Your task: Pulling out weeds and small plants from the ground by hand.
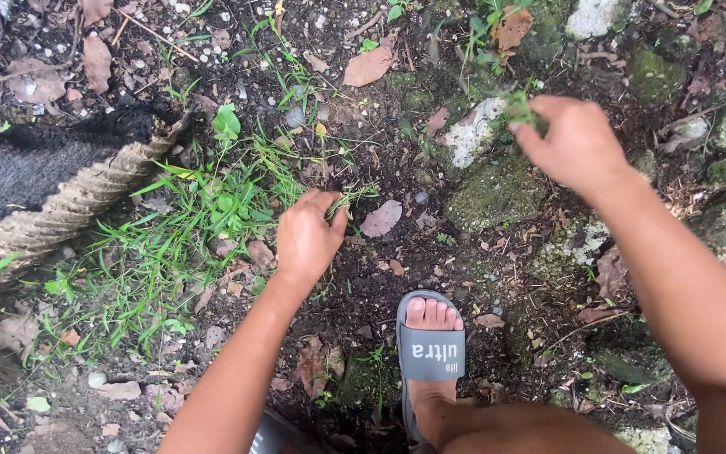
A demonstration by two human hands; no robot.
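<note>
Now the left hand [308, 235] is pinched shut on a thin tuft of green grass blades [348, 198] just above the dark soil [380, 277]. At two o'clock, the right hand [573, 143] is closed on a small green weed sprig [518, 109] beside a mossy grey stone [497, 193]. Gripping low by the roots looks best. At nine o'clock lies a woven brown basket [52, 210].

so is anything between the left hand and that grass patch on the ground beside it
Nothing visible does. The left hand already pinches a few blades, and the grass patch lies right beside it on open soil, with only dry leaves scattered about. The right hand holds its own green tuft near the mossy stones.
</note>
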